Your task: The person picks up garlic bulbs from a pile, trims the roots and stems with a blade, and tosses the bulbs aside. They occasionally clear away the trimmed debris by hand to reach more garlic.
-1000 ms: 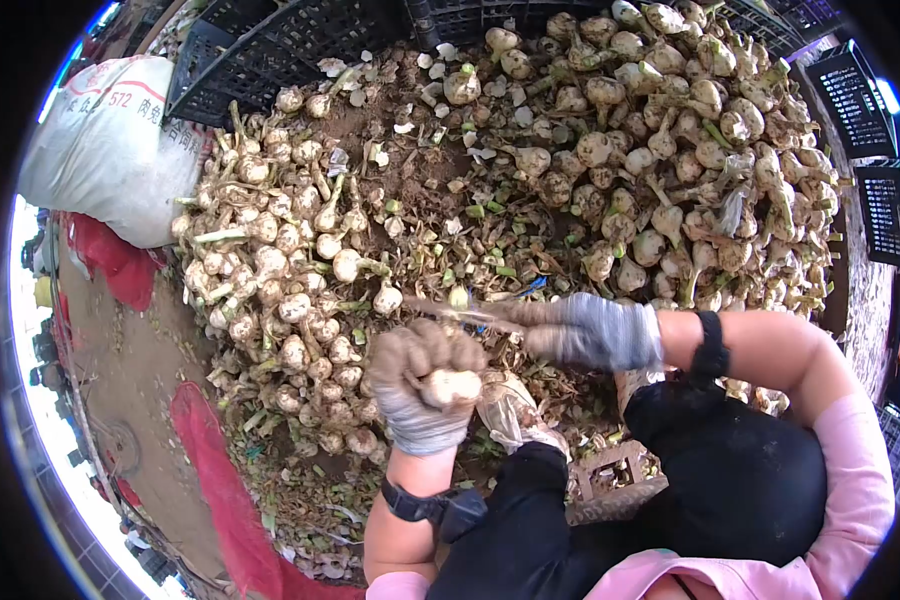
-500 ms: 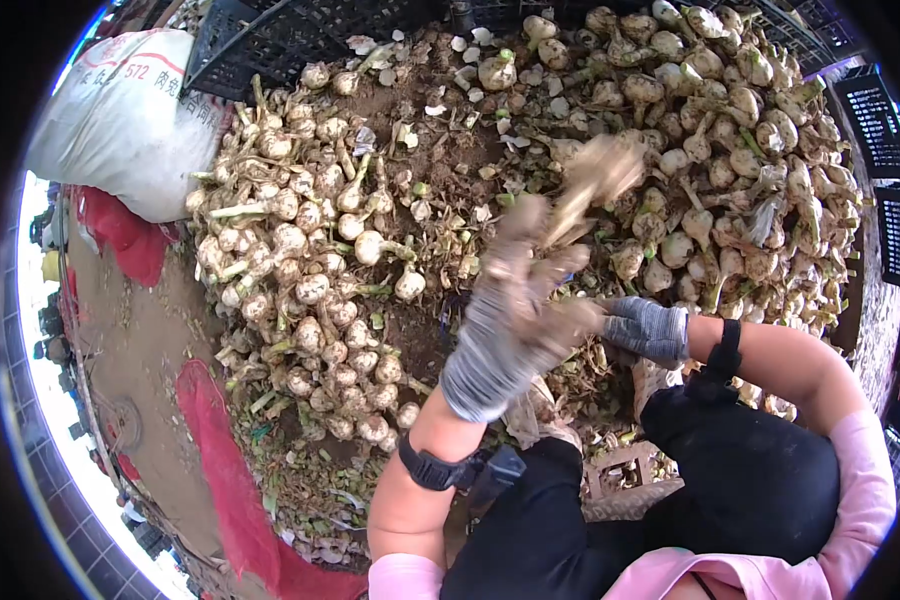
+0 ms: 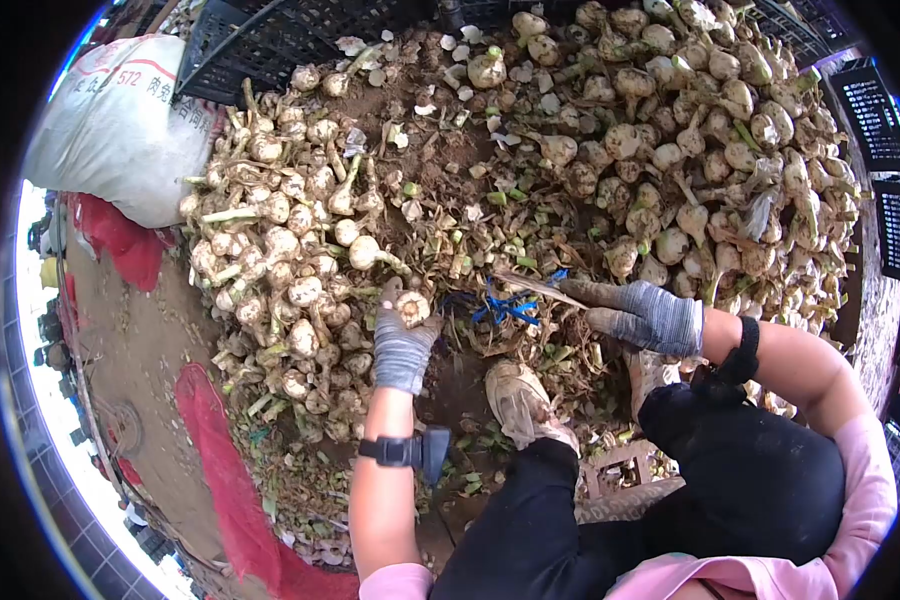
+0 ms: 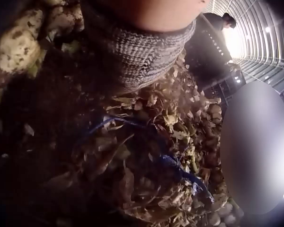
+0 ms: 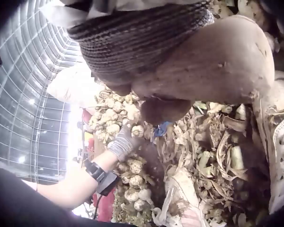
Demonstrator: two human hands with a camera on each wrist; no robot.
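Observation:
My left hand [image 3: 402,352], in a grey-cuffed, soiled glove, holds a garlic bulb [image 3: 411,307] at the right edge of the left garlic pile [image 3: 280,250]. Its fingers and thumb lie on either side of the bulb. Only the glove cuff [image 4: 142,54] shows clearly in the left wrist view. My right hand [image 3: 655,318], gloved too, grips a thin, dirt-brown, blade-like tool [image 3: 538,287] pointing left over the trimmings. In the right wrist view the right glove [image 5: 203,66] fills the top, hiding the tool.
A larger garlic heap [image 3: 670,150] lies to the right. Cut stalks and husks [image 3: 470,235] cover the middle, with blue string [image 3: 505,305] among them. Black crates [image 3: 290,50] stand behind, a white sack [image 3: 125,130] at the left. Two shoes [image 3: 525,400] rest close in front.
My left hand reached forward and right with a blurred garlic stalk near it, then came back left with a bulb to the left pile. The right hand stays near the same place with the tool.

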